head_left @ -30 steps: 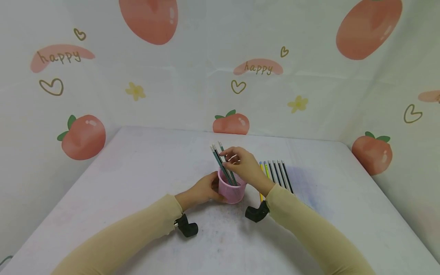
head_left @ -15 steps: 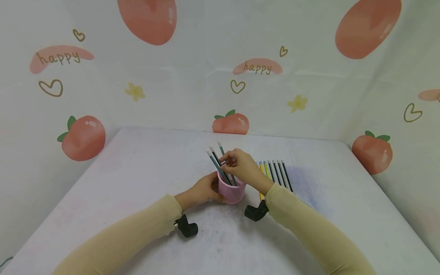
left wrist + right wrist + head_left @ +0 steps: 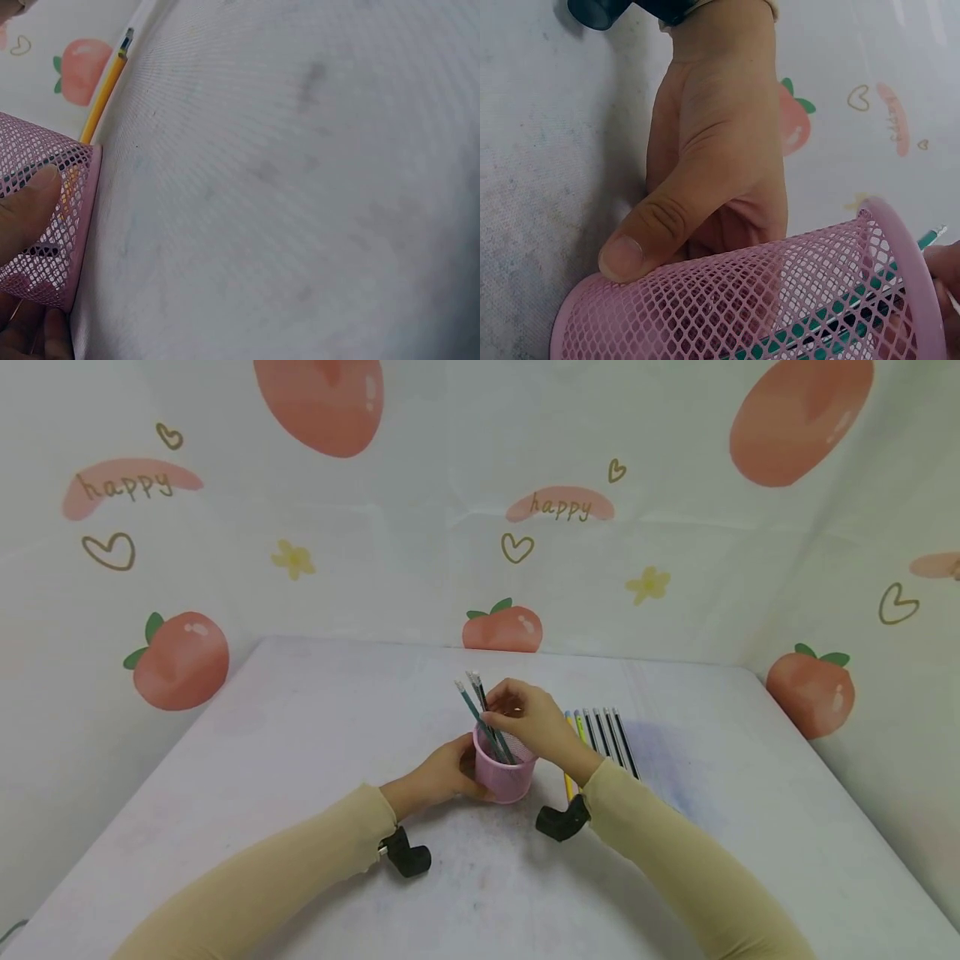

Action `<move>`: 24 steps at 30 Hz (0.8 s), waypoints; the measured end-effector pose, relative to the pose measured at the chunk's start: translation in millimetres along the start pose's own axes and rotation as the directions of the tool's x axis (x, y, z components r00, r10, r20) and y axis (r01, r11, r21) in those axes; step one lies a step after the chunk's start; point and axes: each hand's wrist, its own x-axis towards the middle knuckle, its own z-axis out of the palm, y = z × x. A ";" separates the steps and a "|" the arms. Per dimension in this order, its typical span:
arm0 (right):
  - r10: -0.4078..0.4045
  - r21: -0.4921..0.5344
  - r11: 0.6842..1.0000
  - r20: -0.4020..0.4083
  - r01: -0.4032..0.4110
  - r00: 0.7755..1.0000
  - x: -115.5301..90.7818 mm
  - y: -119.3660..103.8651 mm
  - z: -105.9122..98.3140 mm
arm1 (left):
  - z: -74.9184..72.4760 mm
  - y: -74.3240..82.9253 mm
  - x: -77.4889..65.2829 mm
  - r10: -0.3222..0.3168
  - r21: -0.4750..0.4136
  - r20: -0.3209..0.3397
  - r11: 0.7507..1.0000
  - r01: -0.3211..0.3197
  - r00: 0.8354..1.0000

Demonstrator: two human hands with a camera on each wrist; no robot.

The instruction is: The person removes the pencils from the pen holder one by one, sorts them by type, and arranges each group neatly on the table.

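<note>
A pink mesh pen cup [image 3: 506,783] stands on the table at the middle of the head view, several pencils leaning in it. My left hand [image 3: 438,775] grips its side, the thumb [image 3: 26,214] across the mesh in the left wrist view. Over the rim, my right hand [image 3: 528,714] pinches a dark pencil [image 3: 482,692] near its upper end with thumb and forefinger. Beside it a green pencil [image 3: 468,699] tilts to the left, its white eraser end up. In the right wrist view, pencil shafts show through the mesh [image 3: 705,300], and right fingers [image 3: 945,270] appear at the rim.
Right of the cup lies a row of pencils: a yellow one [image 3: 568,787], a lime one [image 3: 580,727] and several black-striped ones [image 3: 606,735]. My right forearm partly covers them. Black wrist cameras [image 3: 408,856] hang under both cuffs. A printed cloth wall [image 3: 405,593] closes off the table's back.
The pencil tops in the cup have shifted: they spread leftward, then the dark ones came closer together. My right fingers moved slightly on them. The left hand keeps its grip on the cup.
</note>
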 end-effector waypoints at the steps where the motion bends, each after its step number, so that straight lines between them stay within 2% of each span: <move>1: -0.010 0.016 1.000 -0.015 0.010 1.000 0.1 1.1 0.0 | -0.1 0.1 -0.2 0.001 0.000 -0.002 1.000 -0.001 1.000; 8: -0.050 0.123 0.990 -0.120 0.065 0.991 -1.6 6.8 -1.7 | -0.3 -0.7 0.0 0.014 -0.008 -0.002 1.000 -0.014 1.000; 16: -0.068 0.222 0.969 -0.183 0.108 0.981 -4.3 4.5 -6.2 | 0.0 -1.7 0.8 0.019 -0.030 0.010 0.999 -0.019 1.000; 24: -0.088 0.242 0.959 -0.247 0.149 0.965 -3.8 0.7 -16.1 | 0.1 -0.8 0.2 0.007 -0.032 0.012 0.999 -0.006 1.000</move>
